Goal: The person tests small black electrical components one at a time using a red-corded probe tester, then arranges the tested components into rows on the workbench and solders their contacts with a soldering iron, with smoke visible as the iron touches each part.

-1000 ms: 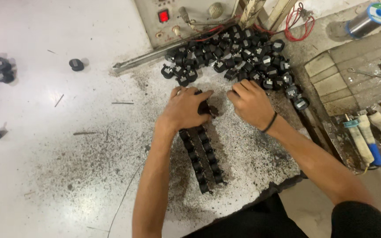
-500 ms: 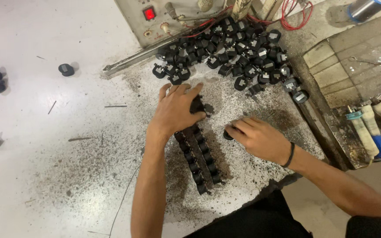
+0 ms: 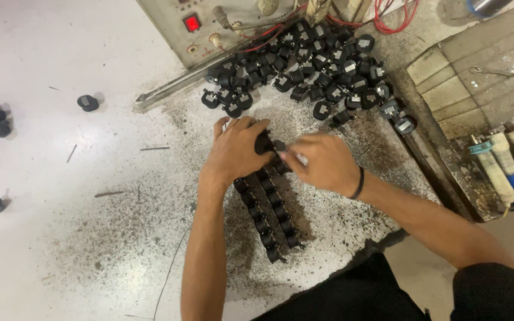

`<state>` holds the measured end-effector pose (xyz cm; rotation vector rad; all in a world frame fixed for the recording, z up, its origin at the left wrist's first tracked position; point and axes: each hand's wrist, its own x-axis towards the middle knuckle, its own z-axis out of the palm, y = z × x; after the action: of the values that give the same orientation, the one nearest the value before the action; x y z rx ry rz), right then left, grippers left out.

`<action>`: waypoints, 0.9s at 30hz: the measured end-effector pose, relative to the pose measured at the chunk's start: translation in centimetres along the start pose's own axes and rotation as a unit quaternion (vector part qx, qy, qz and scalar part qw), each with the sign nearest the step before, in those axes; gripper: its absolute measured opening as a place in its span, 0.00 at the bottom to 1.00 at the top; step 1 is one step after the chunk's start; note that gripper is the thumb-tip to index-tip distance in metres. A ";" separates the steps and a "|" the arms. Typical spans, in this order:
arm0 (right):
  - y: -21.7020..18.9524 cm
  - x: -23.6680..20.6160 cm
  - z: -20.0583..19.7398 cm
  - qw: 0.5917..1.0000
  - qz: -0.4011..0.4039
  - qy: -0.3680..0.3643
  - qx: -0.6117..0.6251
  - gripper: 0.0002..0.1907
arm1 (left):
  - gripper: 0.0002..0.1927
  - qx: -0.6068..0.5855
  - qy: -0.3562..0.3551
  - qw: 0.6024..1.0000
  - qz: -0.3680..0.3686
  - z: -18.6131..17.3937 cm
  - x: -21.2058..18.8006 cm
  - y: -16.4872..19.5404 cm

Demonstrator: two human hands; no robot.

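Note:
A double row of small black parts (image 3: 269, 217) lies on the dirty white table, running from the middle toward the near edge. My left hand (image 3: 236, 148) rests over the far end of that row, fingers curled on the top parts. My right hand (image 3: 322, 161) meets it from the right, fingertips pinching a black part (image 3: 281, 156) at the row's far end. A black band sits on my right wrist. A large heap of the same black parts (image 3: 310, 71) lies beyond the hands.
A grey control box (image 3: 209, 27) with a red switch stands at the back, with red wires beside it. Loose black parts (image 3: 87, 103) lie at the left. A wooden crate (image 3: 477, 83) and taped tool handles (image 3: 507, 172) are on the right.
My right hand went from the heap down to the right of the row, then moved left to meet my left hand at the row's far end. The left hand stayed put.

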<state>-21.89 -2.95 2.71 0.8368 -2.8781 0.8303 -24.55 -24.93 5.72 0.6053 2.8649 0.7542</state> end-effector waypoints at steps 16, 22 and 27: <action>-1.2 0.2 -1.0 0.965 -0.034 0.172 0.194 0.10 | 0.25 -0.195 0.018 0.979 0.058 -3.0 -1.7 0.3; -3.4 -0.1 -4.8 0.970 -0.109 0.159 0.145 0.11 | 0.21 -0.231 0.023 0.968 0.093 -3.9 -1.9 1.9; -4.0 0.1 -7.1 0.965 -0.218 0.133 0.050 0.07 | 0.20 -0.226 -0.001 0.970 0.093 -3.9 -2.1 3.0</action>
<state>-20.77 -2.24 10.77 1.2040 -2.3101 0.9490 -22.41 -25.19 10.64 0.8035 2.5181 1.3784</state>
